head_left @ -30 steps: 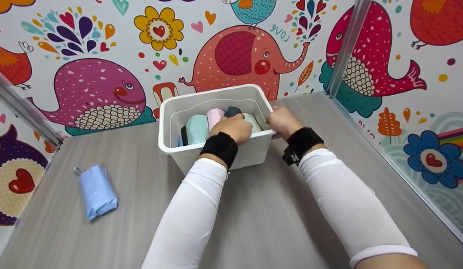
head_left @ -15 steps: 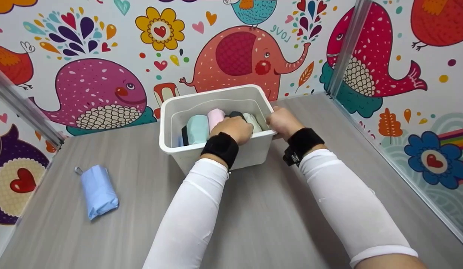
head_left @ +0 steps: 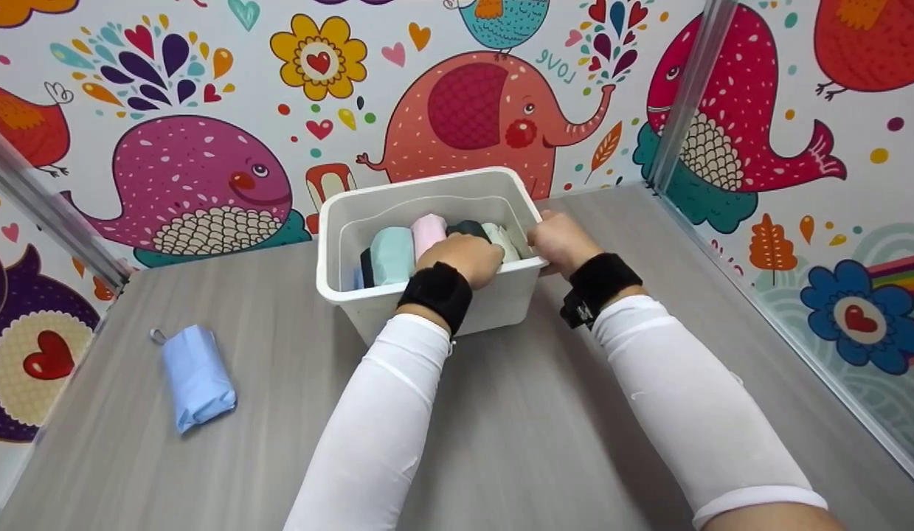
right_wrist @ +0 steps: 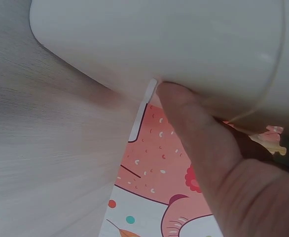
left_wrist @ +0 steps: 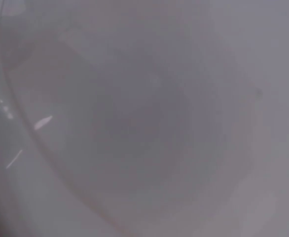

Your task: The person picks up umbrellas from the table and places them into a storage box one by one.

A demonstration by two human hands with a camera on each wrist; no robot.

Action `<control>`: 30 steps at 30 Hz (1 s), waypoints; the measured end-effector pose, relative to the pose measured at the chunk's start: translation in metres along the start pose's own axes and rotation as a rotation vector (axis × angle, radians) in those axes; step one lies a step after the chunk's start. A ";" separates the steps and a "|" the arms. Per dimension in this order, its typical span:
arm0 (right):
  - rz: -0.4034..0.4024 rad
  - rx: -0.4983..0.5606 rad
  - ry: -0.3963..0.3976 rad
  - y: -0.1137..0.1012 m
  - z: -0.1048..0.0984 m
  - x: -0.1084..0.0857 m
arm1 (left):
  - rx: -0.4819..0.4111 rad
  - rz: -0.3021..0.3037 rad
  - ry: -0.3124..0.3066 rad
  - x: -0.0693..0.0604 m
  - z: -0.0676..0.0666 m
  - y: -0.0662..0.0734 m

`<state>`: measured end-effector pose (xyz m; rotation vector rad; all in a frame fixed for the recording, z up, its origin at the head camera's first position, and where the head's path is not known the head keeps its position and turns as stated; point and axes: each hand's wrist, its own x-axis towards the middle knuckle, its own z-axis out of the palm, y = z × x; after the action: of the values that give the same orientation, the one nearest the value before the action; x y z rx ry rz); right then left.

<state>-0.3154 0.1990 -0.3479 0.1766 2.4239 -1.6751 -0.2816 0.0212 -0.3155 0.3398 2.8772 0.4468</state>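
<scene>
A white plastic bin (head_left: 501, 295) stands on the table, holding a row of soft fabric bundles. From left to right I see a mint bundle (head_left: 392, 257), a pink bundle (head_left: 428, 232), a dark bundle (head_left: 468, 228) and a pale green bundle (head_left: 503, 241). My left hand (head_left: 464, 258) reaches over the near rim and holds the dark bundle; its fingertips are hidden. With my right hand (head_left: 563, 242) I grip the bin's right rim. The right wrist view shows that thumb (right_wrist: 198, 123) against the outer wall. The left wrist view is only a pale blur.
A light blue fabric pouch (head_left: 197, 377) with a small loop, shaped like a folded umbrella, lies on the grey wood-grain table (head_left: 279, 413) to the left. Printed cartoon walls (head_left: 368, 125) enclose the back and sides, close behind the bin.
My left hand and the dark bundle have sunk slightly lower into the bin. My right hand stays on the rim, and the light blue pouch has not moved.
</scene>
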 end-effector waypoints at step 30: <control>0.010 -0.004 -0.005 0.000 -0.002 0.000 | 0.179 0.132 0.167 0.002 0.009 -0.004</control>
<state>-0.3155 0.2004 -0.3469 0.1834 2.4183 -1.6648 -0.2818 0.0200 -0.3256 0.5491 3.0785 0.2494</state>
